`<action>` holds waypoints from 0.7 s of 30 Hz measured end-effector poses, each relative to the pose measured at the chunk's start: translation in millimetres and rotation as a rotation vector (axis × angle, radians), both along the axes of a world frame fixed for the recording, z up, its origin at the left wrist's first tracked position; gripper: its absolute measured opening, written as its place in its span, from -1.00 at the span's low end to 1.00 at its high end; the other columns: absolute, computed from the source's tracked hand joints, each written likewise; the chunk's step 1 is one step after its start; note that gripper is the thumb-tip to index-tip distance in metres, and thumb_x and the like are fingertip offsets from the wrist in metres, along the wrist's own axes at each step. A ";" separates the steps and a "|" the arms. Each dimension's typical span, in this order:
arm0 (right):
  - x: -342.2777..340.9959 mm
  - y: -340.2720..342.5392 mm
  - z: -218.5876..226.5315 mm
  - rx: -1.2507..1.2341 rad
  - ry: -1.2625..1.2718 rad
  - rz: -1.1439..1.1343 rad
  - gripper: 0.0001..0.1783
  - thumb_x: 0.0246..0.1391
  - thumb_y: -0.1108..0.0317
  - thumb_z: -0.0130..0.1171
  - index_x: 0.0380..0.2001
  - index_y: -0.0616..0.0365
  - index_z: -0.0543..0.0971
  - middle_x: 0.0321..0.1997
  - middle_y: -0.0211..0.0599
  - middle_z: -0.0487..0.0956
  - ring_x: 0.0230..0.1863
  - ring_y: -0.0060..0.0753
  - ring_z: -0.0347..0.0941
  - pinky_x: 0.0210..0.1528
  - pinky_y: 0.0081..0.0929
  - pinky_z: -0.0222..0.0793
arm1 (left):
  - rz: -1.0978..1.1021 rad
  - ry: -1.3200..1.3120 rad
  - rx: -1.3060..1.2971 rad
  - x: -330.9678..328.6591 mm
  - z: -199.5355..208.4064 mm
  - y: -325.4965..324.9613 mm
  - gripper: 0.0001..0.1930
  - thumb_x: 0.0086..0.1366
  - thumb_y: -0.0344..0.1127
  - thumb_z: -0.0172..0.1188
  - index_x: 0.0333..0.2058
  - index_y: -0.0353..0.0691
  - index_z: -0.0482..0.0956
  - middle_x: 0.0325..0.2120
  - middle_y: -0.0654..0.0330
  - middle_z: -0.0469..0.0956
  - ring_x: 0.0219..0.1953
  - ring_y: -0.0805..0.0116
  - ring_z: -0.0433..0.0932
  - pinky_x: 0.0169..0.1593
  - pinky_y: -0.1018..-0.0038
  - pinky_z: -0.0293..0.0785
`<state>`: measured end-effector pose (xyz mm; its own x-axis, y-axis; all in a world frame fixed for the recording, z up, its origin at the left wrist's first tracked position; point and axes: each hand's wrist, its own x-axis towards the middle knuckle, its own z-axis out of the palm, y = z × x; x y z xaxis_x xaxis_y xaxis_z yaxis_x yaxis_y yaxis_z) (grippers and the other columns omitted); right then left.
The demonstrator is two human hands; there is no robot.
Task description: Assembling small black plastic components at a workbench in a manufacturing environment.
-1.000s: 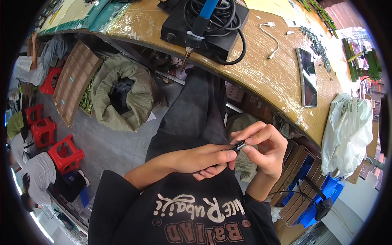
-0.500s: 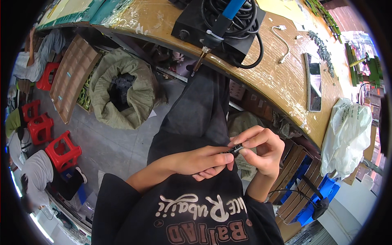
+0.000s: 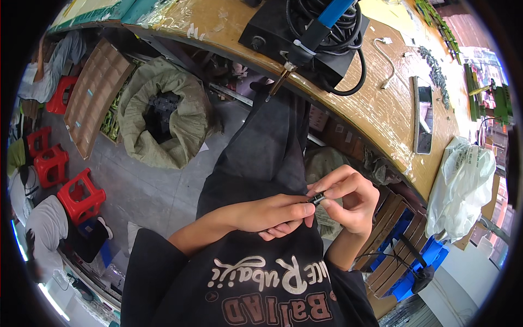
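Above my lap, both hands meet around a small black part with a shiny metallic side (image 3: 316, 198); its exact kind is too small to make out. My left hand (image 3: 272, 214) is closed on its near end, thumb laid along the top and the other fingers curled beneath. From the other side, my right hand (image 3: 351, 203) pinches the far end between thumb and fingertips. Much of the part is hidden by the fingers. Beyond my hands, a soldering iron with a blue handle (image 3: 333, 13) juts past the bench edge, its metal tip pointing down toward my legs.
A black box (image 3: 261, 41) with coiled cable stands on the wooden bench (image 3: 348, 109). Also there are a white cable (image 3: 390, 65), a phone (image 3: 423, 117) and small dark parts (image 3: 436, 73). A white plastic bag (image 3: 460, 185) hangs right. Left are an open sack (image 3: 133, 128), red stools (image 3: 81, 195) and people.
The bench and its things have shifted slightly right in the view. My hands keep almost the same place and grip, and the small part shows a little differently between the fingertips.
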<state>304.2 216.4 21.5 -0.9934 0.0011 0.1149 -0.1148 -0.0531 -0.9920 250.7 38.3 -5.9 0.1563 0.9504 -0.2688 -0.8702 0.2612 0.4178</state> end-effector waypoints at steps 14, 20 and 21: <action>0.3 1.3 -0.9 -0.037 -0.051 -0.035 -0.86 -0.30 0.70 0.11 -0.59 0.31 0.40 -0.42 -0.02 0.50 -0.38 -0.35 0.47 -0.36 -0.55 0.41 | 0.008 0.002 -0.033 -2.3 2.8 4.1 -0.62 0.27 -0.03 -0.23 -0.34 -0.31 0.27 -0.74 0.40 0.09 -0.75 0.66 0.04 -0.76 0.70 -0.01; 1.2 3.2 -3.4 -0.067 -0.067 -0.023 -0.86 -0.29 0.70 0.11 -0.59 0.30 0.40 -0.42 -0.04 0.50 -0.37 -0.33 0.48 -0.34 -0.53 0.42 | 0.009 0.007 -0.050 -1.2 1.8 4.8 -0.62 0.27 0.00 -0.23 -0.38 -0.26 0.26 -0.76 0.42 0.07 -0.77 0.68 0.00 -0.76 0.72 -0.04; 1.4 3.7 -3.8 -0.060 -0.075 -0.022 -0.86 -0.30 0.70 0.11 -0.59 0.30 0.40 -0.42 -0.05 0.50 -0.37 -0.33 0.48 -0.34 -0.53 0.41 | 0.005 0.018 -0.058 -1.3 1.7 5.0 -0.62 0.27 0.00 -0.23 -0.38 -0.26 0.26 -0.76 0.42 0.06 -0.76 0.68 0.00 -0.76 0.72 -0.05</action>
<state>305.5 220.1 17.7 -0.9988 0.0281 0.0392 -0.0421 -0.1110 -0.9929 249.4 43.4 -4.2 0.1464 0.9339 -0.3263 -0.8642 0.2812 0.4173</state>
